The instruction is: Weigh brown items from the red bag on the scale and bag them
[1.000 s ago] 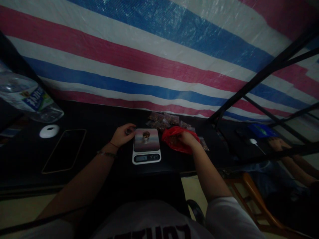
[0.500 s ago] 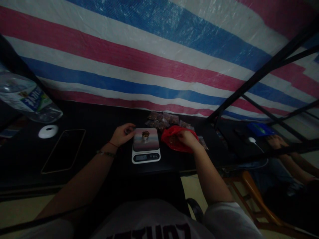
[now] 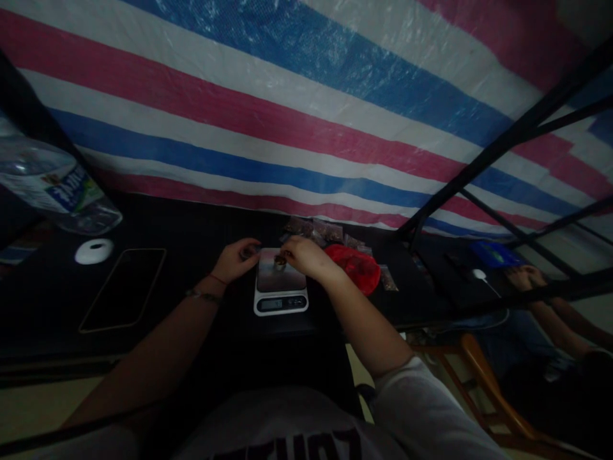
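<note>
A white digital scale lies on the black table before me. On its plate stands a small cup with brown bits in it. My right hand is over the plate, its fingertips pinched at the cup's rim; what they hold is too small to name. Just left of the scale rests my left hand, fingers curled round a small, dark, roundish thing that I cannot make out. A red plastic bag lies open to the right of the scale. Behind it are several small clear packets of brown bits.
At the left are a phone, a white rounded device and a large clear bottle. A striped sheet hangs behind the table. Black metal bars rise at the right, with another person's hands beyond.
My right hand has come out of the red bag and moved left to the cup on the scale. The left hand has stayed beside the scale.
</note>
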Available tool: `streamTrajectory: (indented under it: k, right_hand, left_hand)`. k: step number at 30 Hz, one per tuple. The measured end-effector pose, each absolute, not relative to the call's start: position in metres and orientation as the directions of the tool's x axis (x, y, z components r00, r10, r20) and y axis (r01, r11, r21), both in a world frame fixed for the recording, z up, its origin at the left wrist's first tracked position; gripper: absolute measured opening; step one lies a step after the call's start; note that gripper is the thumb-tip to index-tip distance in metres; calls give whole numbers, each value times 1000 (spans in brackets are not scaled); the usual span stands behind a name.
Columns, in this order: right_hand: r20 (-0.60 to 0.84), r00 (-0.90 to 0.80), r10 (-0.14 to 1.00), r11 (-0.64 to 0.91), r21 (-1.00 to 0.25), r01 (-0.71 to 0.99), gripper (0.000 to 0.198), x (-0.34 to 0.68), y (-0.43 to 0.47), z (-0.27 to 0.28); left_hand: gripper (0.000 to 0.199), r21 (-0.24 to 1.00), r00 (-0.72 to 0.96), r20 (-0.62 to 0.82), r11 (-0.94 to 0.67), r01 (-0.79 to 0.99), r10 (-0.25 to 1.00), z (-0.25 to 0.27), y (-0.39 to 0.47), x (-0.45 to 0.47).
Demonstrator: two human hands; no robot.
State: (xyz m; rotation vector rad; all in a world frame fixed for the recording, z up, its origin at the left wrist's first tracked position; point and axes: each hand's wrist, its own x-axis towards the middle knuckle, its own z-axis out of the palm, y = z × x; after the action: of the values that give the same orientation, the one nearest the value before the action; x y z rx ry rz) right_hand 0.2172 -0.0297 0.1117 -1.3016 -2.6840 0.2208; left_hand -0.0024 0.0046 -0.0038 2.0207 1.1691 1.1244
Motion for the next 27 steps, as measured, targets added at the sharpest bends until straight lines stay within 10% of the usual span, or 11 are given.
streamTrajectory:
  k: [13, 27]
  right_hand:
    - [-91, -625, 775, 626, -20, 780, 20, 196, -27, 110]
    - [-14, -624, 781, 616, -147, 774, 19, 207, -36, 113]
  left_hand:
    - [36, 774, 300, 394, -490, 402, 869, 3, 2, -2]
    - [35, 775, 304, 385, -484, 407, 872, 1, 2, -1]
